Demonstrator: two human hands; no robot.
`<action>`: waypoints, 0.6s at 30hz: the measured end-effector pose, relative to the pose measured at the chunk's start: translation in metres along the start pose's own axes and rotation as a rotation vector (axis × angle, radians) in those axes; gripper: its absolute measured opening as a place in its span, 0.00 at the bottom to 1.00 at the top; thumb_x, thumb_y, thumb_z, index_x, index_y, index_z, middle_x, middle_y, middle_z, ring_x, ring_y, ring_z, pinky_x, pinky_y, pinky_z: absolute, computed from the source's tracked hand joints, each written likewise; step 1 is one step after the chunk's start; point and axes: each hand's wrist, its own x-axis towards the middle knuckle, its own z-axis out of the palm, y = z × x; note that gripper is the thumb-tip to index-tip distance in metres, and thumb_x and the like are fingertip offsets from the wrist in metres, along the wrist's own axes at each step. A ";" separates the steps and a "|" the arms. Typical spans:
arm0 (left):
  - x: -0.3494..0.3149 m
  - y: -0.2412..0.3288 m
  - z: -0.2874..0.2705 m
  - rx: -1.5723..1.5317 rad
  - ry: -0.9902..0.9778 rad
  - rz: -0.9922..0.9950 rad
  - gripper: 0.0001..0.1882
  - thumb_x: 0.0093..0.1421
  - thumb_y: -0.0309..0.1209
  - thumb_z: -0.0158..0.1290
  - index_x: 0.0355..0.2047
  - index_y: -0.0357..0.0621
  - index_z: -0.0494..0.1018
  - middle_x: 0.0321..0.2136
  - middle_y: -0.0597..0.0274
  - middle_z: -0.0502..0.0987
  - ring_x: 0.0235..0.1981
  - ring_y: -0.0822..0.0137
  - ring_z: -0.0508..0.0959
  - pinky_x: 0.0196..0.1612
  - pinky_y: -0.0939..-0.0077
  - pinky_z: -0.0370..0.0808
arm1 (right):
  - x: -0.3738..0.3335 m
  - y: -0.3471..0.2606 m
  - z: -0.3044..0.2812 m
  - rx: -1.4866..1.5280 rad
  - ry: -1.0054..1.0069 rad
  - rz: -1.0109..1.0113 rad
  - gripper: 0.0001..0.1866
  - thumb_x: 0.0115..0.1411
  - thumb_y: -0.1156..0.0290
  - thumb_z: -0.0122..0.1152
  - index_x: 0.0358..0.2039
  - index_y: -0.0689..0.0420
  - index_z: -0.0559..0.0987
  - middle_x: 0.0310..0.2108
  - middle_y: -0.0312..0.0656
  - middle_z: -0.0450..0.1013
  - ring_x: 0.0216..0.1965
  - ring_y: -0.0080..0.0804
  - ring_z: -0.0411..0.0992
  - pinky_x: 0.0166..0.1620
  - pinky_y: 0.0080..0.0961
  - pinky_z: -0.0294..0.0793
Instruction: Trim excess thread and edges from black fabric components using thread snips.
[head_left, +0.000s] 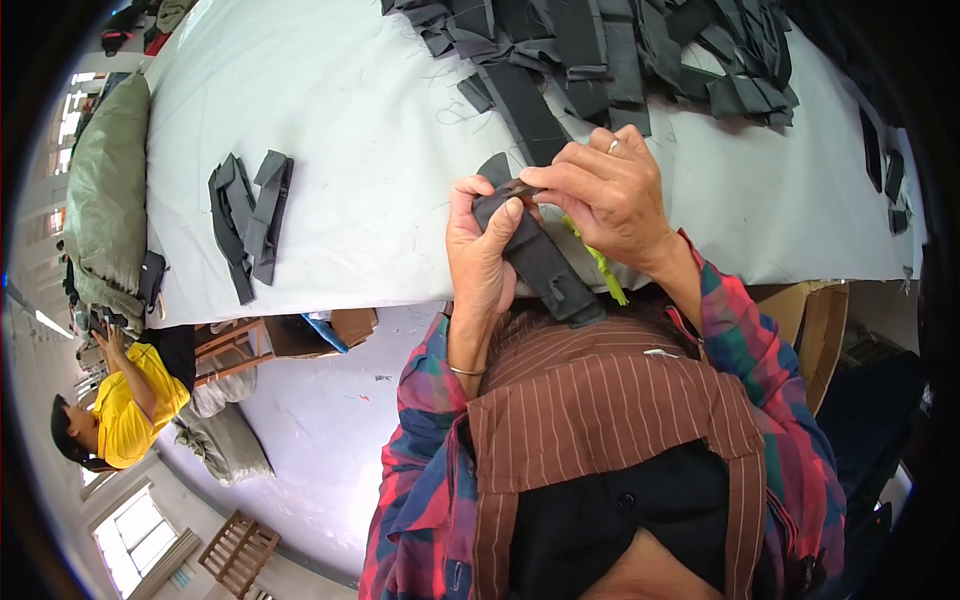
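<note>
My left hand is closed on a dark grey fabric strip, thumb on top, near the front edge of the table. The strip slants down toward my apron, and its upper end shows folded layers. Pinched in my right hand is a small dark tool, its tip against the strip's upper end beside my left thumb. My fingers cover most of it, so its exact kind is hidden. A bright yellow-green ribbon hangs below my right palm; what it is tied to cannot be seen.
A heap of similar dark fabric strips lies at the table's far side, with loose threads around it. Several more strips lie at left on the white-covered table. Beyond are a stuffed green sack and a person in yellow.
</note>
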 end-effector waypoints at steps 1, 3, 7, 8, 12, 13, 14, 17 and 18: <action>0.000 0.000 0.000 0.009 0.004 0.002 0.15 0.58 0.25 0.55 0.39 0.48 0.59 0.35 0.56 0.74 0.33 0.65 0.75 0.39 0.70 0.75 | 0.000 0.000 0.000 -0.007 -0.003 -0.001 0.08 0.48 0.63 0.64 0.31 0.43 0.79 0.21 0.25 0.67 0.24 0.26 0.61 0.32 0.25 0.53; 0.000 0.001 0.001 0.020 0.010 0.007 0.15 0.58 0.25 0.55 0.39 0.48 0.59 0.35 0.56 0.74 0.34 0.65 0.75 0.39 0.70 0.75 | 0.000 0.001 0.001 -0.008 0.001 -0.006 0.08 0.48 0.63 0.64 0.31 0.43 0.79 0.21 0.25 0.67 0.24 0.26 0.61 0.32 0.25 0.53; 0.000 0.000 0.001 0.028 0.016 -0.005 0.16 0.57 0.25 0.56 0.39 0.48 0.59 0.35 0.55 0.74 0.34 0.65 0.75 0.39 0.71 0.75 | -0.001 0.001 0.000 -0.022 0.003 -0.010 0.08 0.48 0.63 0.64 0.31 0.43 0.79 0.21 0.24 0.66 0.24 0.25 0.61 0.33 0.24 0.53; 0.000 0.000 0.000 0.031 0.011 -0.008 0.16 0.57 0.25 0.56 0.39 0.48 0.59 0.35 0.55 0.74 0.34 0.64 0.75 0.39 0.71 0.75 | -0.001 0.001 0.000 -0.022 0.002 -0.010 0.08 0.48 0.63 0.64 0.31 0.43 0.79 0.21 0.24 0.66 0.24 0.25 0.61 0.33 0.24 0.53; 0.000 0.000 0.000 0.043 0.004 -0.015 0.17 0.56 0.25 0.56 0.39 0.48 0.59 0.35 0.55 0.74 0.34 0.65 0.75 0.38 0.71 0.75 | -0.001 0.002 -0.001 -0.023 0.006 -0.029 0.08 0.47 0.63 0.64 0.30 0.43 0.80 0.21 0.24 0.66 0.24 0.25 0.61 0.33 0.24 0.53; 0.000 0.000 0.000 0.048 0.009 -0.021 0.17 0.56 0.25 0.57 0.39 0.48 0.59 0.34 0.55 0.74 0.34 0.65 0.75 0.38 0.71 0.75 | -0.001 0.002 -0.002 -0.026 0.000 -0.031 0.08 0.47 0.64 0.64 0.30 0.43 0.80 0.21 0.24 0.66 0.25 0.25 0.61 0.33 0.24 0.53; 0.000 0.000 0.000 0.052 0.014 -0.026 0.17 0.56 0.25 0.57 0.39 0.48 0.59 0.34 0.55 0.74 0.34 0.65 0.75 0.38 0.71 0.75 | -0.001 0.002 -0.002 -0.027 0.000 -0.031 0.08 0.47 0.64 0.64 0.30 0.43 0.80 0.21 0.24 0.66 0.25 0.25 0.61 0.33 0.24 0.53; 0.000 0.000 0.003 0.047 0.030 -0.027 0.18 0.55 0.24 0.57 0.39 0.47 0.59 0.33 0.55 0.74 0.34 0.65 0.75 0.38 0.72 0.75 | -0.001 0.003 -0.002 -0.032 0.018 -0.042 0.07 0.47 0.65 0.64 0.29 0.43 0.80 0.20 0.24 0.66 0.24 0.25 0.61 0.33 0.24 0.54; 0.000 0.000 0.004 0.047 0.029 -0.028 0.18 0.55 0.24 0.57 0.39 0.47 0.59 0.33 0.55 0.74 0.34 0.65 0.75 0.38 0.72 0.75 | 0.000 0.003 -0.004 -0.039 -0.013 -0.013 0.07 0.47 0.66 0.64 0.29 0.44 0.80 0.21 0.25 0.67 0.24 0.25 0.62 0.32 0.24 0.55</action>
